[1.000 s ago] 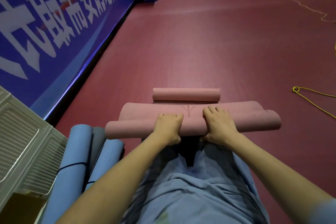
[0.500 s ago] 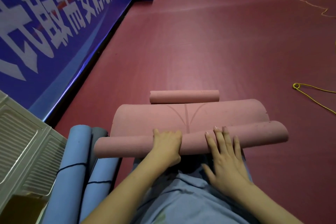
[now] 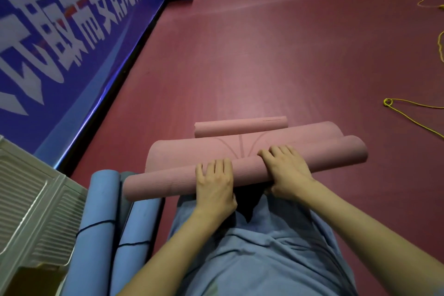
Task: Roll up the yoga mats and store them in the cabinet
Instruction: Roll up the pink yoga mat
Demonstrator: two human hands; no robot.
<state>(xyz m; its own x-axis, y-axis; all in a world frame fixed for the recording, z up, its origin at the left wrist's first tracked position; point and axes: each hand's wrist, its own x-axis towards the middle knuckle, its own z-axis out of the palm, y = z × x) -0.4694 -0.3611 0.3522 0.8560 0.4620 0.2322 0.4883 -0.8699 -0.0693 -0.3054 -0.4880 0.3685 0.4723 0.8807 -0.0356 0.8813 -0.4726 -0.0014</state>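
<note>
Sports hall: red court floor (image 3: 264,55), blue banner (image 3: 60,31) alongside.

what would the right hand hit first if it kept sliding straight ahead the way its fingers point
The right hand lies over the near roll of the pink mat, fingers pointing away from the person. Straight on, it would probably first meet the unrolled hump of that mat, then the small pink roll beyond; depth is unclear.
</note>
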